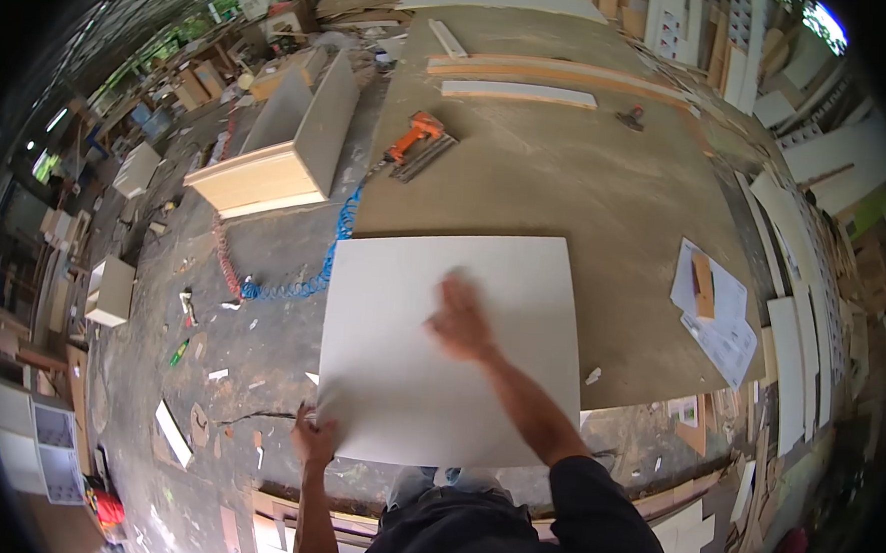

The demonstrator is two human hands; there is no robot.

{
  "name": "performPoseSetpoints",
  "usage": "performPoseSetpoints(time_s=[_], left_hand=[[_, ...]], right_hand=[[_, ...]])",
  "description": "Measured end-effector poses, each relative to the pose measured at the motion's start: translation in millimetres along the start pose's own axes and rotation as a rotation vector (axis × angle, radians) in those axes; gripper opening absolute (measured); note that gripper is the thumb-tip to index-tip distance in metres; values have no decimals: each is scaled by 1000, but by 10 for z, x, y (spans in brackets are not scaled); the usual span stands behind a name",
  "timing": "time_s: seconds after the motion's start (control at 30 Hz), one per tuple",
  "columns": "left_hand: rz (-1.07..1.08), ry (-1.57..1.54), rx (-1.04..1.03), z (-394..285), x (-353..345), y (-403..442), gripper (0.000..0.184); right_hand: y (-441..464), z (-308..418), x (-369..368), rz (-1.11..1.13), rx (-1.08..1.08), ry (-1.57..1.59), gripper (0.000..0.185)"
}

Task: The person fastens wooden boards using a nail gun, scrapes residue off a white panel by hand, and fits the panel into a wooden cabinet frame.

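Observation:
A white rectangular panel (408, 365) lies flat across the near left part of the brown worktable (529, 171). My left hand (312, 436) is at the panel's near left edge, its thumb toward the board and its fingers at the side, gripping the edge. Over the middle of the panel is my right hand (461, 318), blurred by motion, so its fingers are smeared and any contact with the surface cannot be made out. Beyond the panel, an orange nail gun (416, 143) rests on the table, joined to a blue coiled hose (346, 216).
Papers (717, 311) with a small wood block (703, 285) lie at the right. White and wooden strips (518, 93) are at the table's far part. An open wooden box (268, 175) stands on the floor at left. Scraps and a green tool (180, 352) lie on the floor.

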State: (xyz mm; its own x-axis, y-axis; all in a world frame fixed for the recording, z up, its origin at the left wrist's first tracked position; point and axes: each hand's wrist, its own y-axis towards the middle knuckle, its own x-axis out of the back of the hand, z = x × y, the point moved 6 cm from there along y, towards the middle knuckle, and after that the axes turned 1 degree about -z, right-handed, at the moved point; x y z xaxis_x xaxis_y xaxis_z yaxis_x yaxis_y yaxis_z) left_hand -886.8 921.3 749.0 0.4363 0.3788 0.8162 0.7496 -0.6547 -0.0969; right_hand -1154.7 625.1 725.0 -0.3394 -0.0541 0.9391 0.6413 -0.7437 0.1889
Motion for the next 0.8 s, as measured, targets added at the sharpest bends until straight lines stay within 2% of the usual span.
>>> performPoseSetpoints(time_s=[0.03, 0.07, 0.1, 0.13, 0.17, 0.23, 0.3, 0.37, 0.43, 0.5, 0.6, 0.67, 0.7, 0.77, 0.8], left_hand=[[-43, -32, 67, 380, 143, -121, 48], [-41, -88, 143, 644, 281, -293, 45], [-40, -144, 219, 897, 415, -480, 43], [5, -174, 261, 1252, 452, -661, 37], [52, -204, 298, 1523, 465, -793, 32], [82, -601, 363, 1408, 511, -1098, 26], [160, -620, 426, 1376, 488, -1255, 35], [193, -690, 460, 1356, 381, -1314, 33], [201, -697, 415, 1313, 304, -1277, 30], [292, -658, 420, 1246, 339, -1181, 36], [309, -668, 418, 1463, 374, -882, 34], [261, -711, 474, 1683, 464, -604, 34], [273, -704, 465, 1814, 508, -439, 34], [237, -688, 477, 2153, 627, -210, 32], [237, -671, 487, 2272, 711, -113, 30]], right_hand=[[-34, -486, 111, -20, -131, -32, 79], [-84, -945, 232, -41, -262, -223, 79], [-173, -1471, 211, -315, -407, -128, 73], [-239, -1918, 112, -152, -560, -306, 84], [-306, -1954, 403, -122, -692, -226, 83], [-247, -1894, 475, -49, -748, -282, 81], [-163, -1800, 423, -53, -840, -346, 80], [78, -1476, 322, -62, -834, -350, 78], [432, -1066, 158, -39, -747, -346, 77], [815, -582, -118, -119, -601, -371, 76], [1375, 419, -468, -138, -464, -332, 73], [1674, 1178, -723, -108, -291, -134, 77], [1728, 1615, -901, -261, -93, -69, 78], [1790, 2508, -1549, 504, 351, 233, 38], [1638, 2834, -1512, 589, 337, 352, 33]])
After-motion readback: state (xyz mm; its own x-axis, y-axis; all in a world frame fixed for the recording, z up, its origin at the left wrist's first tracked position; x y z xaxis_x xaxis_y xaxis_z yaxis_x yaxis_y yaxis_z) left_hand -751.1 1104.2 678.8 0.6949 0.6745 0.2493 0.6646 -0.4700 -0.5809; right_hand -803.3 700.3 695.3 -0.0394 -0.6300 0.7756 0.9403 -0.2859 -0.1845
